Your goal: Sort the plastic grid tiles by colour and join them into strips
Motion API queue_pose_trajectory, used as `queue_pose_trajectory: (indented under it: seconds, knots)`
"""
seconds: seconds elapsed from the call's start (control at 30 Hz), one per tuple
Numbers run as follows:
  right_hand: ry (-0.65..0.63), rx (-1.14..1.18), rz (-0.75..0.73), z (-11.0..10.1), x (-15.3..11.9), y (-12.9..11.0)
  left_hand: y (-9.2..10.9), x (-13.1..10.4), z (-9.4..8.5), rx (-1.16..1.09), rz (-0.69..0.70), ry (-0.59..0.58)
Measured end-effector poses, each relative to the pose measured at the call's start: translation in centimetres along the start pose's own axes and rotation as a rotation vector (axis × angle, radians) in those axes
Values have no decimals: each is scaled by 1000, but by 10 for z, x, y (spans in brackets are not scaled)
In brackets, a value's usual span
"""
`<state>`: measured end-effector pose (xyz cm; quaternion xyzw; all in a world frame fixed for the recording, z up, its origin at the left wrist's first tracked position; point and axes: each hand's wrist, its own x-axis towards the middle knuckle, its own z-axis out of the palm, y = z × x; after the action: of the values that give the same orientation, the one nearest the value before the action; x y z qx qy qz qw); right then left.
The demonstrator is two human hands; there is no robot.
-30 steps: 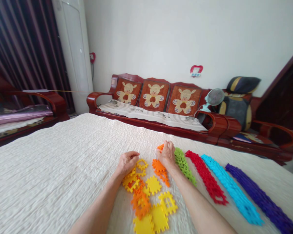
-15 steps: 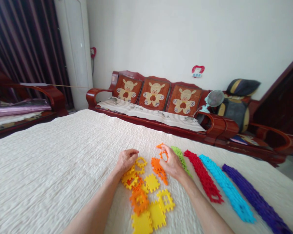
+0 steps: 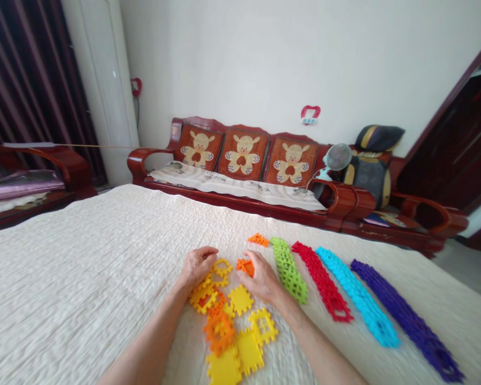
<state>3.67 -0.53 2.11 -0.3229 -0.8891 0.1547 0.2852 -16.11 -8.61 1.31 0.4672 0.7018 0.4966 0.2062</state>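
My right hand (image 3: 262,276) has its thumb and fingers closed around a few orange interlocking building pieces (image 3: 245,266), just above the sheet. My left hand (image 3: 197,268) is curled at the upper left edge of a loose pile of yellow interlocking building pieces (image 3: 221,271). Its fingertips are bent inward, and whatever they hold is hidden. Towards me lie an orange window-frame piece (image 3: 219,331), yellow square pieces (image 3: 248,351) and a yellow window piece (image 3: 263,326). Beyond my right hand, a short orange stack (image 3: 258,239) rests by itself.
To the right run overlapping rows of pieces: green (image 3: 289,270), red (image 3: 323,282), light blue (image 3: 357,297) and purple (image 3: 404,321). All lie on a cream quilted sheet (image 3: 104,278). A wooden sofa (image 3: 224,199) with bear cushions and a small fan (image 3: 339,158) stand behind.
My right hand has come back towards me from the far orange pieces, leaving a short stack by the green row. The nearer orange pieces are now gathered in it. My left hand stays by the yellow pile.
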Motion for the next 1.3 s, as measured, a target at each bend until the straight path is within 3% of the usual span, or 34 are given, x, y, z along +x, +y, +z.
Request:
queue_pose_trajectory:
  seconds: [0.1, 0.17, 0.37, 0.47, 0.67, 1.3]
  knots:
    - [81, -83, -35, -15, 22, 14, -2, 1, 1, -9, 0, 2]
    - [56, -179, -32, -25, 42, 29, -3, 2, 1, -11, 5, 7]
    - [-329, -371, 24, -33, 91, 65, -4, 2, 1, -20, 6, 4]
    - [-400, -389, 29, -28, 102, 73, -2, 1, 1, -26, 4, 0]
    - [-453, -404, 16, -29, 111, 79, 2, 0, 0, -29, -8, -10]
    - [-464, -360, -91, -31, 106, 77, 0, 2, -1, 40, 3, -1]
